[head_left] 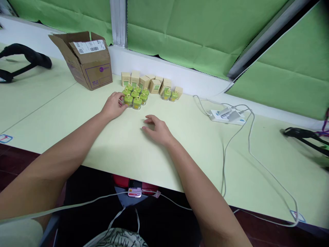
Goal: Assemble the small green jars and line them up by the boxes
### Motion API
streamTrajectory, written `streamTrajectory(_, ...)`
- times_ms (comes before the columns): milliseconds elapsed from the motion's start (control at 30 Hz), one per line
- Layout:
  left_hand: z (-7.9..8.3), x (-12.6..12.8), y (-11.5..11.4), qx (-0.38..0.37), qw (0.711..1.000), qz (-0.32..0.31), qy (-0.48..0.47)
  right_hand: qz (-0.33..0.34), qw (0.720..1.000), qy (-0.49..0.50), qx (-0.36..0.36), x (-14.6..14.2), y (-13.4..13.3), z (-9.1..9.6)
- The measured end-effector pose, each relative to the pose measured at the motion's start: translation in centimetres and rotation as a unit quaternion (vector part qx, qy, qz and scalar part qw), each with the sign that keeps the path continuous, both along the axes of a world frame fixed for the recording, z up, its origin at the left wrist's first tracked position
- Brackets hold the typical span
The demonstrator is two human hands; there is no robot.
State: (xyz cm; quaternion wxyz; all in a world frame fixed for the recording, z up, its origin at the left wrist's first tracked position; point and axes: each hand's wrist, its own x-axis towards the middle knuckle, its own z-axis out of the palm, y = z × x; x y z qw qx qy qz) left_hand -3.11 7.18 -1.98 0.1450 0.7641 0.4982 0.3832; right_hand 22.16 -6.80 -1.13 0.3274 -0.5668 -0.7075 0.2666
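Note:
My left hand (pixel 113 105) reaches across the pale green table (pixel 51 113), and its fingertips touch a green-capped jar (pixel 128 100) at the near left of a cluster of several small green-capped jars (pixel 136 94). The fingers are loosely curled beside the jar, not wrapped round it. My right hand (pixel 157 129) rests palm down on the table in front of the cluster, fingers spread and holding nothing. Behind the jars stands a row of several small tan cartons (pixel 146 81). Two more jars (pixel 170 94) sit to the right of the cluster.
An open cardboard box (pixel 86 61) stands at the back left. A white power strip (pixel 226 116) with grey cables (pixel 231 144) lies to the right. Black objects lie at the far left (pixel 25 56) and far right (pixel 305 135). A phone (pixel 135 188) rests on my lap.

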Motion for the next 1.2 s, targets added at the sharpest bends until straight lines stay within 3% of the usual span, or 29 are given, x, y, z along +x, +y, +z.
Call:
streamTrajectory(533, 0.4, 0.2, -0.8, -0.015, 1.000, 0.002, -0.004, 0.003, 1.000, -0.002, -0.005, 0.0, 0.1, -0.3)
streamTrajectory(800, 1.3, -0.1, -1.6, 0.052, 0.998, 0.030, 0.016, -0.024, 0.997, 0.047, 0.060, 0.5, 0.9, -1.1)
streamTrajectory(1000, 1.3, 0.8, -2.3, 0.017, 0.991, -0.062, 0.118, -0.045, 0.995, 0.047, 0.082, 0.7, 1.3, -1.3)
streamTrajectory(1200, 0.9, 1.1, -2.4, 0.008, 0.986, -0.073, 0.148, -0.043, 0.995, 0.048, 0.071, 0.6, 1.2, -1.1)
